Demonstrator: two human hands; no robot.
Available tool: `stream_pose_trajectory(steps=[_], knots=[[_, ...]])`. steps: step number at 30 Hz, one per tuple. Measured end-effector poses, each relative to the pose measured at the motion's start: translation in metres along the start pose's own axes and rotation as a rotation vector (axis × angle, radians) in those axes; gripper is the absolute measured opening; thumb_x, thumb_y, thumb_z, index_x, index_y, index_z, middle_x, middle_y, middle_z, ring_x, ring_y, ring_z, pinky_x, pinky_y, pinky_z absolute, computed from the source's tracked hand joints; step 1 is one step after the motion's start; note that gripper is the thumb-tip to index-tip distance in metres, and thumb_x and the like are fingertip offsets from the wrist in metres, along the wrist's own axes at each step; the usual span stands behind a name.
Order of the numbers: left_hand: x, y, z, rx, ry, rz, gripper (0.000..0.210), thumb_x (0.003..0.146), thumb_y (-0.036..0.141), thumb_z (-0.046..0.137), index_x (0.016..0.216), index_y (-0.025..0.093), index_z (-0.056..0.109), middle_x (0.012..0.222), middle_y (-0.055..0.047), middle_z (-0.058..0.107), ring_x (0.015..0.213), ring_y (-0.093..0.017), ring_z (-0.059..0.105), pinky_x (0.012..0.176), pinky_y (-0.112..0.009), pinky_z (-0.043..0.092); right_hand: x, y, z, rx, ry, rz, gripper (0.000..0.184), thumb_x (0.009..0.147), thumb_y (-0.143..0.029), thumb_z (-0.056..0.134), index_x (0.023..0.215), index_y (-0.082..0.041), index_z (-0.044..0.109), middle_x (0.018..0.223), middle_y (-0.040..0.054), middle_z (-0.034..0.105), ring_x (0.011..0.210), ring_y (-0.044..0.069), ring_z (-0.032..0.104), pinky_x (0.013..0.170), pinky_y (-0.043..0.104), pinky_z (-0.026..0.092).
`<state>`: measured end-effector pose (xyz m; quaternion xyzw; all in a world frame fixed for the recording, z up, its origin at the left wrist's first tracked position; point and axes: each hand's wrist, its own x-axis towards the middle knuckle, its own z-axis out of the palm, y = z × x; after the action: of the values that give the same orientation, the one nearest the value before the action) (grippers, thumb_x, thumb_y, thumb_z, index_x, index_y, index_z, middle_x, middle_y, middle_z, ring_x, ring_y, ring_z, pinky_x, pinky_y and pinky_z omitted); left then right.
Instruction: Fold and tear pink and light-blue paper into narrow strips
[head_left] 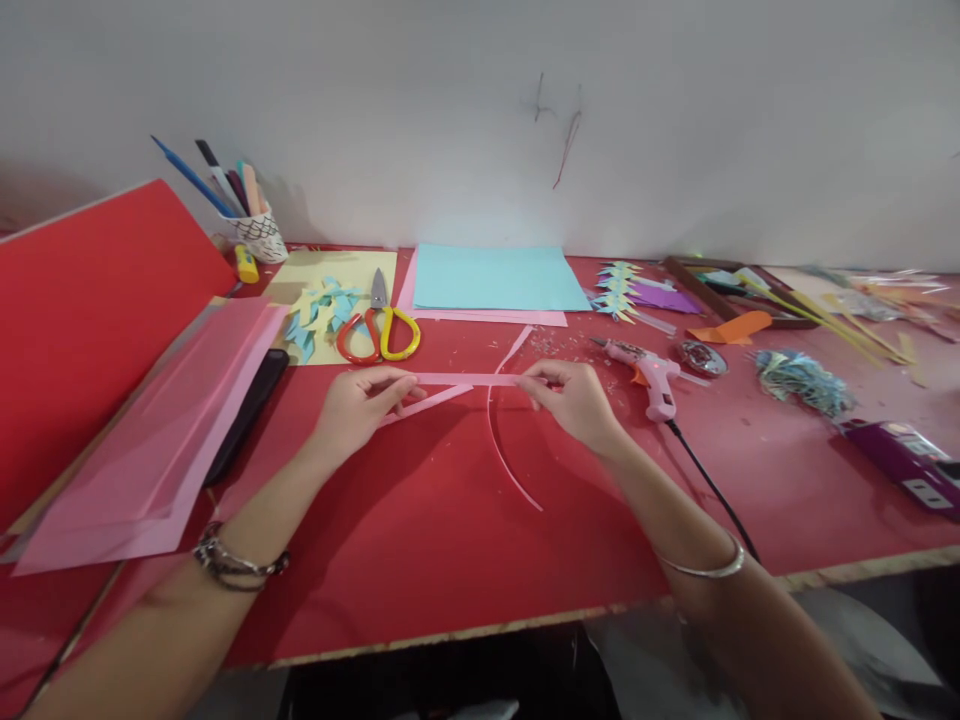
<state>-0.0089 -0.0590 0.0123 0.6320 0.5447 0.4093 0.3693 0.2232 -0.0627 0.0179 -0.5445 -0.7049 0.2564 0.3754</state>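
Indoors | red tabletop | grey wall | left hand, right hand pinching pink strip

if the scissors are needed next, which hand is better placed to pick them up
Probably the left hand: the scissors lie just beyond it, handles toward the person, while the right hand is farther off. Both hands hold the pink strip, so the left would likely let go first.
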Motion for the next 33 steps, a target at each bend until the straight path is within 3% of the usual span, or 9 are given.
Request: stream_pose_trajectory(steps=[6, 12, 22, 29, 31, 33], knots=[[0.0026, -0.0046, -0.0006, -0.025, 0.052, -0.031, 0.019, 0.069, 0.035, 0.054, 0.066, 0.018, 0.064, 0.069, -0.002, 0.069, 0.045, -0.010, 0.052, 0.052, -0.021, 0.046, 0.0033, -0.0019, -0.0012, 0.240, 0.036, 0.103, 0.020, 0.071, -0.029, 0.054, 0.056, -0.017, 0.055, 0.051, -0.0007, 0.060, 0.046, 0.009, 0.054, 0.052, 0.022, 0.042], [0.0030, -0.0030, -0.0030, 0.000, 0.097, -0.038, 0.020, 0.070, 0.035, 0.054, 0.066, 0.019, 0.066, 0.057, 0.000, 0.064, 0.046, -0.010, 0.052, 0.052, -0.021, 0.046, 0.0039, -0.0029, -0.0020, 0.249, 0.038, 0.095, 0.018, 0.075, -0.027, 0.047, 0.062, -0.017, 0.054, 0.057, 0.0012, 0.064, 0.054, 0.011, 0.060, 0.059, 0.024, 0.046], [0.0045, -0.0044, -0.0039, -0.038, 0.079, -0.036, 0.018, 0.069, 0.033, 0.054, 0.063, 0.019, 0.064, 0.056, 0.001, 0.063, 0.046, -0.009, 0.051, 0.053, -0.021, 0.046, -0.0008, -0.0039, -0.0032, -0.065, 0.093, -0.068, 0.026, 0.079, -0.024, 0.041, 0.054, -0.019, 0.040, 0.045, -0.0050, 0.046, 0.043, 0.007, 0.045, 0.049, 0.020, 0.034], [0.0052, -0.0017, -0.0064, -0.068, 0.151, -0.065, 0.017, 0.066, 0.032, 0.054, 0.058, 0.019, 0.062, 0.056, 0.001, 0.063, 0.046, -0.009, 0.049, 0.051, -0.021, 0.044, 0.0012, 0.0023, -0.0020, -0.118, 0.176, -0.094, 0.031, 0.081, -0.029, 0.040, 0.052, -0.019, 0.040, 0.045, -0.0042, 0.042, 0.043, 0.007, 0.040, 0.048, 0.021, 0.031], [0.0068, -0.0031, -0.0084, -0.049, 0.231, -0.079, 0.018, 0.067, 0.032, 0.053, 0.060, 0.018, 0.062, 0.057, 0.001, 0.064, 0.044, -0.008, 0.047, 0.049, -0.020, 0.042, 0.0014, 0.0040, -0.0006, -0.136, 0.134, -0.142, 0.025, 0.081, -0.027, 0.041, 0.060, -0.018, 0.049, 0.053, -0.0022, 0.050, 0.050, 0.008, 0.045, 0.051, 0.020, 0.034], [0.0086, -0.0052, -0.0099, -0.017, 0.288, -0.098, 0.019, 0.068, 0.032, 0.053, 0.062, 0.018, 0.063, 0.058, 0.001, 0.065, 0.042, -0.007, 0.044, 0.047, -0.019, 0.040, 0.0008, 0.0041, 0.0021, -0.208, -0.018, -0.239, 0.018, 0.081, -0.022, 0.041, 0.076, -0.019, 0.058, 0.070, 0.0008, 0.057, 0.062, 0.010, 0.051, 0.057, 0.021, 0.036]])
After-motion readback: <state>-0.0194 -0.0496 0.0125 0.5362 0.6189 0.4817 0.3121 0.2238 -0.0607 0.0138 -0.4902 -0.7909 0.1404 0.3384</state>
